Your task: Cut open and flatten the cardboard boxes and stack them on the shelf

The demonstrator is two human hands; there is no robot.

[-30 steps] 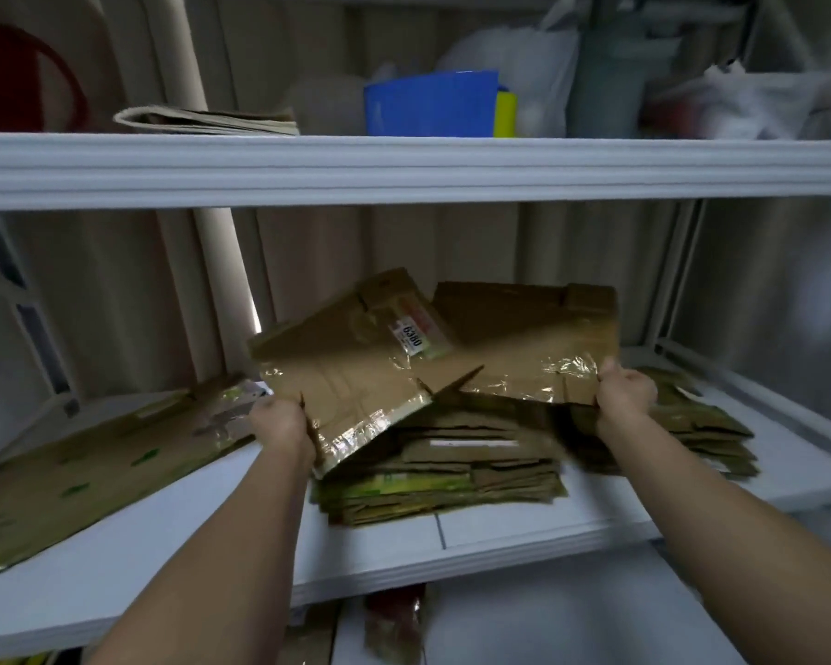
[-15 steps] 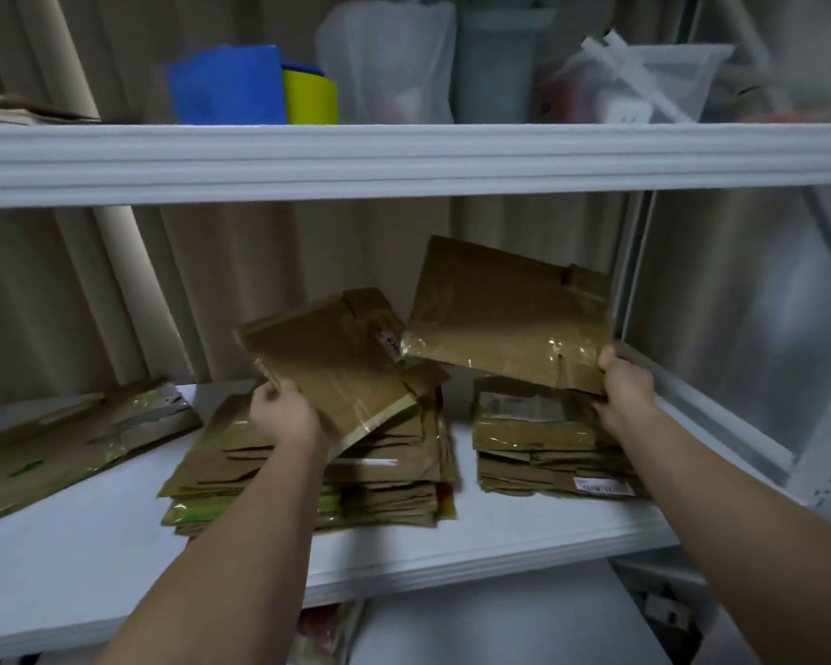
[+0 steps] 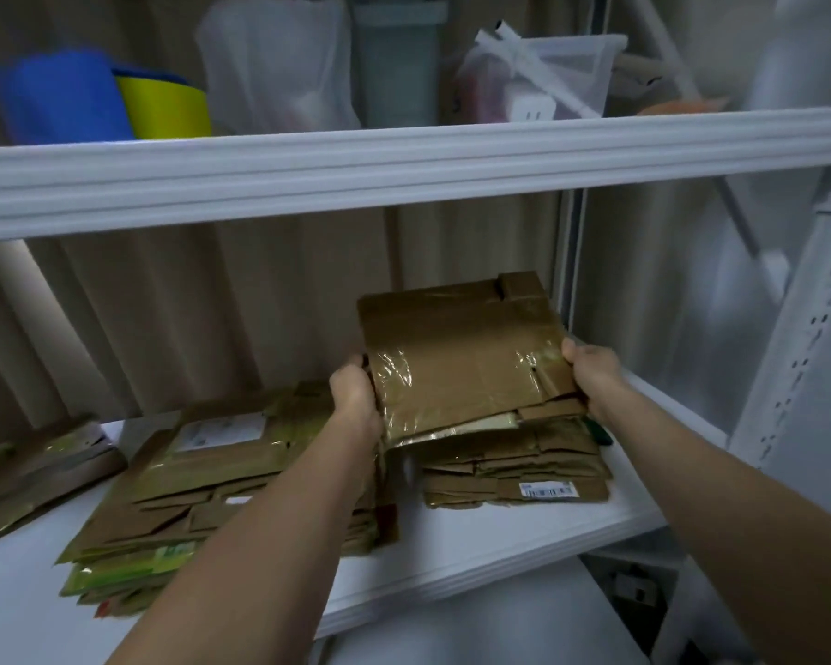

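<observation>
A flattened brown cardboard box (image 3: 461,357) with shiny tape is held tilted, its near edge just over the right stack of flat cardboard (image 3: 514,467) on the white shelf (image 3: 476,535). My left hand (image 3: 353,398) grips its left edge. My right hand (image 3: 593,376) grips its right edge. A wider stack of flattened boxes (image 3: 202,477) with green ones at the bottom lies to the left, partly behind my left forearm.
Another flat cardboard piece (image 3: 34,472) lies at the shelf's far left. The upper shelf board (image 3: 404,170) carries a blue and yellow item (image 3: 102,103), plastic bags and a clear bin (image 3: 562,74). A white perforated upright (image 3: 802,338) stands at the right.
The flattened box has folded together from two spread halves into one piece and moved right, over the right stack. My left hand moved right to its left edge.
</observation>
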